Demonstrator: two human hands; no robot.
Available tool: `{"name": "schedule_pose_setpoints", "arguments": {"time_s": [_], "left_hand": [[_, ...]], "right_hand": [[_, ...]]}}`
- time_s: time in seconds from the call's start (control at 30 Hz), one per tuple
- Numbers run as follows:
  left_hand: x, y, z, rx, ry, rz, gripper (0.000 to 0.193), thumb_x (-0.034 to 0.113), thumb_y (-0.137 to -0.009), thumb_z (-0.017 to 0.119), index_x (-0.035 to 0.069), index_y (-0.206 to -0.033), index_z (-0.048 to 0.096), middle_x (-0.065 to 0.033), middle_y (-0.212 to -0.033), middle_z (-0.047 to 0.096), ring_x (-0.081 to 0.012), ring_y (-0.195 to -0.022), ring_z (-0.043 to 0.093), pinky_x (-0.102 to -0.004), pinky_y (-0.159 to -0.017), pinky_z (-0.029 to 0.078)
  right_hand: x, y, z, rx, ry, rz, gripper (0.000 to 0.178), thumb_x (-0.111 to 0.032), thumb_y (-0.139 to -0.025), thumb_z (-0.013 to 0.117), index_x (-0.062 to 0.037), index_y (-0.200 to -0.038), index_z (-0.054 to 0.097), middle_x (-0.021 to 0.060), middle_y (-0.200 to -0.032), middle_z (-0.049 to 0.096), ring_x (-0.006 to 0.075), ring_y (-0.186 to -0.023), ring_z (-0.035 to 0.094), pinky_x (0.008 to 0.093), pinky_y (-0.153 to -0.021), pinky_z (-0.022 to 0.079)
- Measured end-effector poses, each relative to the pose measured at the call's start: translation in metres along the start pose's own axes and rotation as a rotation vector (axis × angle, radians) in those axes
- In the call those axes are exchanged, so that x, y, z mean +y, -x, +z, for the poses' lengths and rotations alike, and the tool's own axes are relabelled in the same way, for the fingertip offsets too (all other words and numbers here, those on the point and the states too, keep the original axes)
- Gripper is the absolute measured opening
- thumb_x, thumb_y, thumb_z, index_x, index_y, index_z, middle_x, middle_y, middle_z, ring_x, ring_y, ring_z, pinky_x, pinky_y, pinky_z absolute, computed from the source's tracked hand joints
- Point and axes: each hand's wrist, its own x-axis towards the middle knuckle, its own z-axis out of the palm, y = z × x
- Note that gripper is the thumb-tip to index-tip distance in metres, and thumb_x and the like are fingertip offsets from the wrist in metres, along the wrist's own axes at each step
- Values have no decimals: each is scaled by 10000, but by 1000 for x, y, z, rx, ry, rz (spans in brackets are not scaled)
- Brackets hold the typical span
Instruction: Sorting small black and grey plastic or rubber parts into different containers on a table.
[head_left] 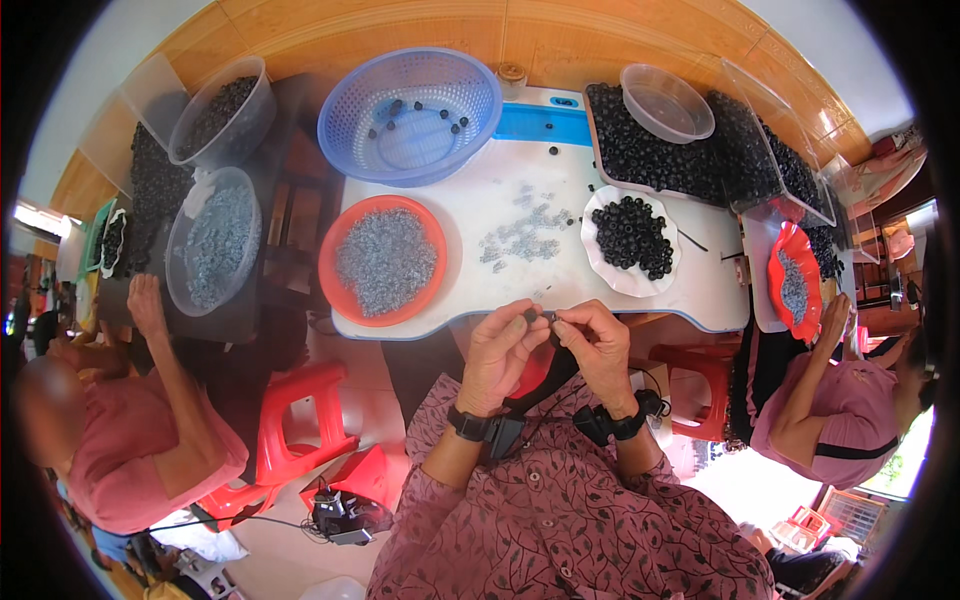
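Just off the table's near edge, my two hands meet with fingertips almost touching. My left hand (499,352) pinches a small round black plastic piece (531,315). The fingers of my right hand (597,350) are pinched right beside it; something small and dark shows at their tips, too small to name. Beyond them lie loose small clear plastic pieces (530,232). To the left, an orange-red bowl (325,280) is full of such clear pieces. A wavy-edged white plate (667,285) on the right holds a heap of black round pieces (630,235).
A blue-violet colander (340,160) with several black pieces stands at the back left. At the back right, a tray (600,165) full of black pieces bears a clear tub (668,103). Co-workers sit at left (150,440) and right (820,420). A red stool (300,420) is beside me.
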Motion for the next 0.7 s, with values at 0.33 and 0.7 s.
{"name": "schedule_pose_setpoints", "arguments": {"time_s": [0.33,0.7], "left_hand": [[1,0,4,32,1,-13,230,5,-943,571,-24,-1168,611,-142,-1137,645,-212,-1007,660,-317,-902,557],[-2,1,6,28,-140,-14,184,12,-939,585,-24,-1113,634,-131,-1078,667,-201,-972,657,-326,-871,556]], "right_hand": [[-8,2,1,-1,-6,-2,113,40,-878,659,24,-989,668,38,-898,602,84,-784,589,203,-684,479],[-13,-1,5,-1,83,-108,137,50,-832,695,9,-963,698,57,-871,626,111,-764,628,217,-661,500]]}}
